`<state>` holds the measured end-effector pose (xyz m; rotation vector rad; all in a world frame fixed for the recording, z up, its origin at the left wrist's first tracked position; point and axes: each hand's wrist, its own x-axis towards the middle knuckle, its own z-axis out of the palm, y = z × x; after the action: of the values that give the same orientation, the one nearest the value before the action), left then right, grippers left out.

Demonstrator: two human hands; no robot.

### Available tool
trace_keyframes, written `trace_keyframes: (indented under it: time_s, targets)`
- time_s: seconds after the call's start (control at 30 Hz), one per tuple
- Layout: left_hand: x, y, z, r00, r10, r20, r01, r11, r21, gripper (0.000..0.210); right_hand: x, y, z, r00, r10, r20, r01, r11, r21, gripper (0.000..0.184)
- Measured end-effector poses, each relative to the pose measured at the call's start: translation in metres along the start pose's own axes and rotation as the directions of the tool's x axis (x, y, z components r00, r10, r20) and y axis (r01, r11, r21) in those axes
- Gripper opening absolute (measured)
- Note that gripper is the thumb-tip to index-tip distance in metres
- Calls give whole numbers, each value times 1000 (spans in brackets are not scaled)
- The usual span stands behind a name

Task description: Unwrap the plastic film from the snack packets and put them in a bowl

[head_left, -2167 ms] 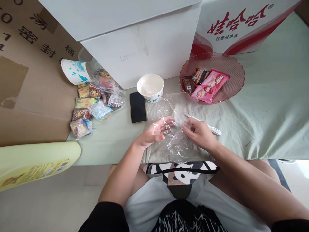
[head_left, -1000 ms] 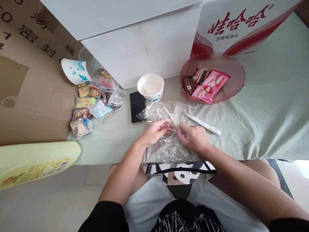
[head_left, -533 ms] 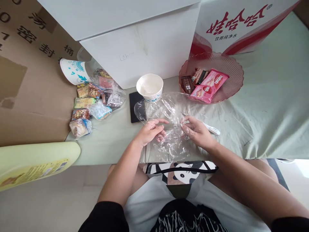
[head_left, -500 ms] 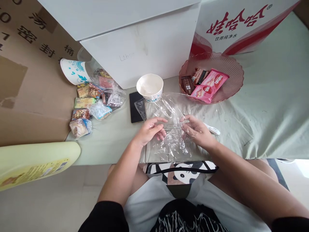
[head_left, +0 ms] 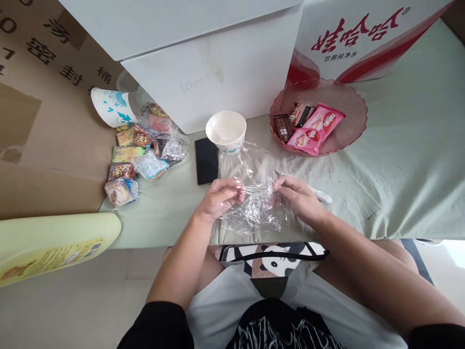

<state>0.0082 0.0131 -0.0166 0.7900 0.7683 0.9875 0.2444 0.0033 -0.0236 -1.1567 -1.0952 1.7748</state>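
Note:
A clear, crinkled plastic bag (head_left: 254,208) is stretched between my two hands over the front of the table. My left hand (head_left: 220,196) pinches its left side, fingers curled in. On the other side, my right hand (head_left: 296,196) has thumb and fingertips closed on the film. Behind the bag stands a white paper cup (head_left: 225,130) with a blue pattern, upright. A black phone (head_left: 206,162) lies flat left of the cup. Partly hidden by my right hand is a white object (head_left: 321,195), whose kind I cannot make out.
A pink ribbed bowl (head_left: 354,121) holds several wrapped snacks (head_left: 316,130) at the back right. More packaged snacks (head_left: 127,155) and a tipped paper cup (head_left: 112,107) lie at the left. White boxes (head_left: 218,82), a cardboard box (head_left: 47,145) and a yellow-green container (head_left: 54,242) stand around the table.
My left hand's fingers have closed from a looser spread onto the film. The bag has been gathered more tightly between my hands, and its far part has drawn back off the phone.

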Motion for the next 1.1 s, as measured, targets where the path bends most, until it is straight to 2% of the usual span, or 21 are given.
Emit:
trace_keyframes:
  time_s: [0.1,0.2,0.37,0.57,0.73,0.83,1.0,1.1]
  targets:
    - [2,1,0,999,34,3,-34,999,35,13,1,-3,0,998,56,-23,-53,992,117,24]
    - [3,0,-2,998,57,-7,-56,991,120,15,1,-5,0,996,91,-1,-88,970,228,40]
    - [4,-3,-6,994,99,43,-105,971,215,13,3,-2,-1,996,84,32,-87,990,115,64]
    - [4,-2,-9,994,106,26,-109,987,121,24,4,-5,-1,999,42,-30,-39,996,75,52]
    - [3,3,-8,995,97,-39,-93,991,98,38,3,-7,1,984,130,-123,-106,977,185,44]
    - [2,5,-5,994,91,-52,-86,991,101,42,2,-5,0,987,141,-72,-122,968,220,53]
    - [2,5,-1,987,124,-103,-113,988,107,34,2,-2,-1,995,82,52,-85,994,73,66]
    - [3,4,0,985,85,-153,-81,996,32,33,2,-1,-1,996,77,48,-78,997,22,64]
